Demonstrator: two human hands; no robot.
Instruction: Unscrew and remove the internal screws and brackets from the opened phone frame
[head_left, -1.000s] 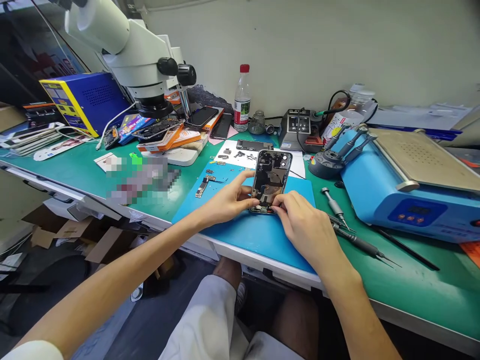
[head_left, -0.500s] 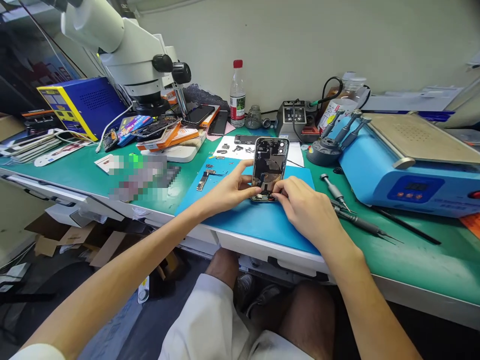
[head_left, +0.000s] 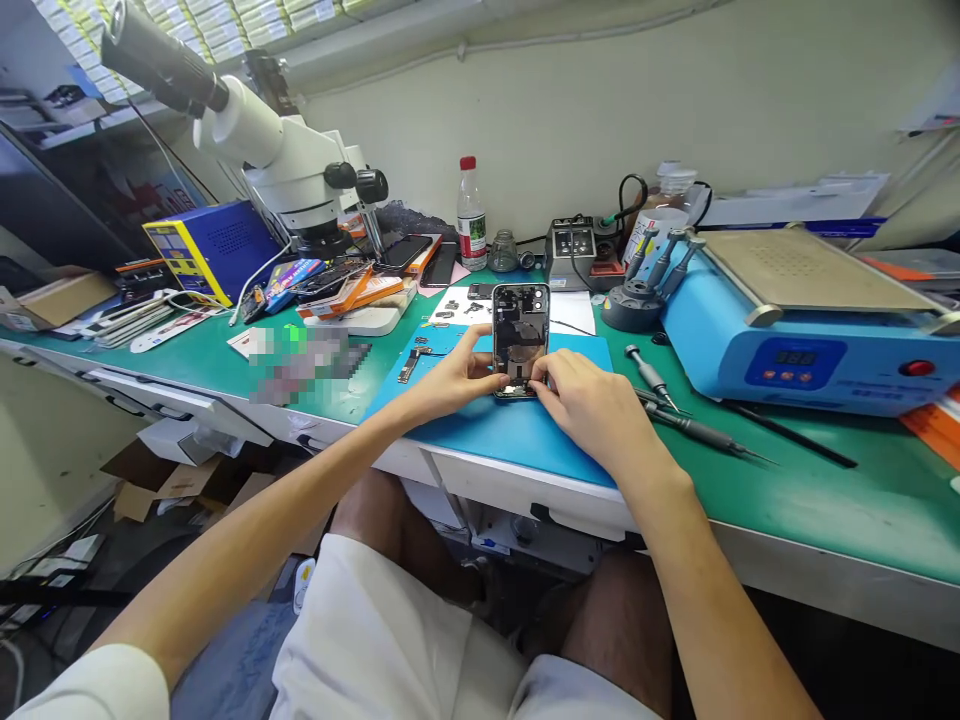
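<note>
An opened phone housing (head_left: 520,335), its dark inside facing me, is propped upright over the blue mat (head_left: 577,440). My left hand (head_left: 469,375) grips its left edge, the thumb across the lower front. At the lower right corner my right hand (head_left: 581,395) is closed, thumb and forefinger pinched at the bottom edge; whatever lies between those fingertips is too small to make out. A small circuit board (head_left: 410,365) with a thin cable lies on the mat to the left. Behind the housing, small dark parts rest on a white sheet (head_left: 574,310).
To the right are screwdrivers (head_left: 697,432), a driver stand (head_left: 634,303) and a blue heating plate machine (head_left: 810,345). A microscope (head_left: 300,165) rises at the back left, beside stacked phones and boxes (head_left: 360,290). A red-capped bottle (head_left: 472,225) stands against the wall.
My view has tilted up and shifted a little, so more of the microscope shows. Both hands keep nearly the same hold on the phone housing.
</note>
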